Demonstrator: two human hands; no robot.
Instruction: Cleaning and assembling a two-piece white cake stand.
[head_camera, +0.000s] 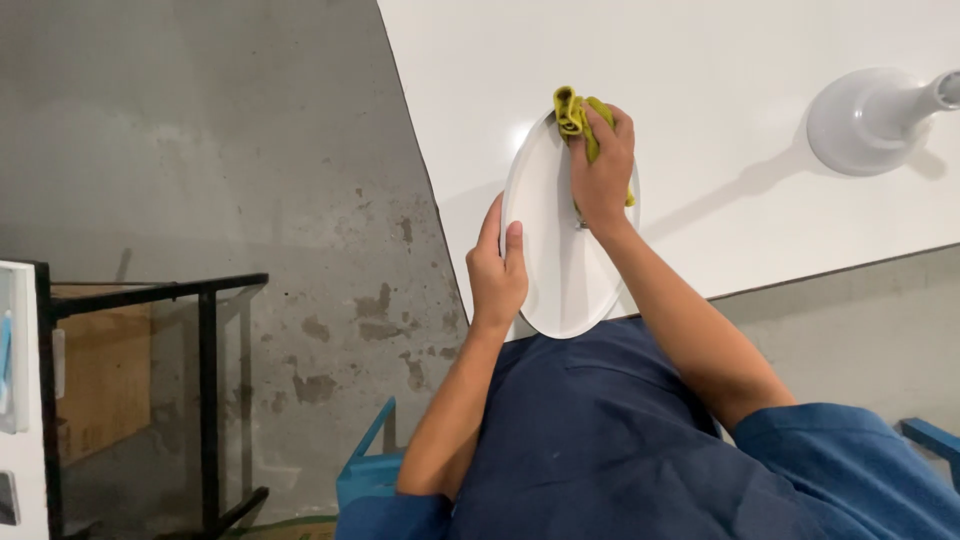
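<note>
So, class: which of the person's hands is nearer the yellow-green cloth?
Right. The right hand grips the cloth against the white plate; the left hand holds the plate's opposite rim.

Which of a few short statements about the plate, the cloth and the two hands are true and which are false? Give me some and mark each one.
1. The left hand holds the white plate by its left rim. True.
2. The right hand presses a yellow-green cloth against the plate. True.
3. The plate lies flat in the middle of the white table. False: it is held up at the table's near edge.
4. The cloth is blue. False: it is yellow-green.
5. A white round-based stand sits on the table to the right. True.
</note>
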